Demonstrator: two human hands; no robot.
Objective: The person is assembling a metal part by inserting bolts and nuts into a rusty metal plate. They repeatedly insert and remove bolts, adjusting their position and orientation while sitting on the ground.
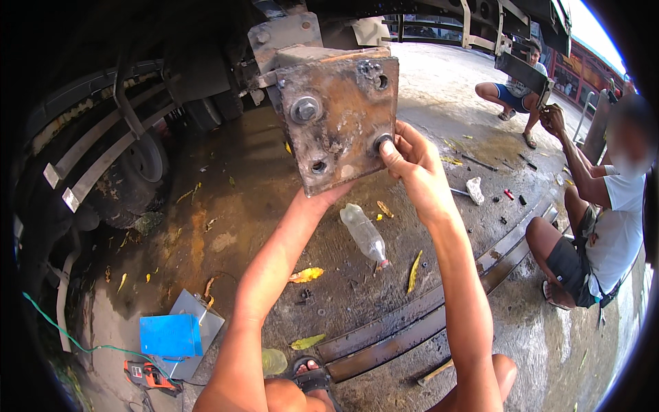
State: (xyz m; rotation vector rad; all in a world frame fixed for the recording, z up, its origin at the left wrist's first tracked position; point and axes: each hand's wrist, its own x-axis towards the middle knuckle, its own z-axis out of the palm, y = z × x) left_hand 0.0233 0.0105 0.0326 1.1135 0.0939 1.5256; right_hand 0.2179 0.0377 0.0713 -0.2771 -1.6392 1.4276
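A rusty square steel plate (pixel 343 123) stands upright before me, against a bracket (pixel 285 38) under a vehicle. A bolt with a washer (pixel 306 110) sits at its upper left, and bare holes show at the upper right and lower left. My right hand (pixel 415 161) is closed at the plate's right edge, its thumb pressing on a dark bolt (pixel 382 142) in the lower right corner. The other fingers bend round behind the edge. Below the plate, my left hand (pixel 336 195) reaches up behind it. Its fingers are hidden.
On the wet concrete lie a plastic bottle (pixel 364 233), long curved metal strips (pixel 398 336) and a hammer-like tool (pixel 436 372). A blue box (pixel 170 336) and an orange device (pixel 147 376) sit lower left. One person (pixel 604 199) squats at right, another (pixel 518 93) farther back.
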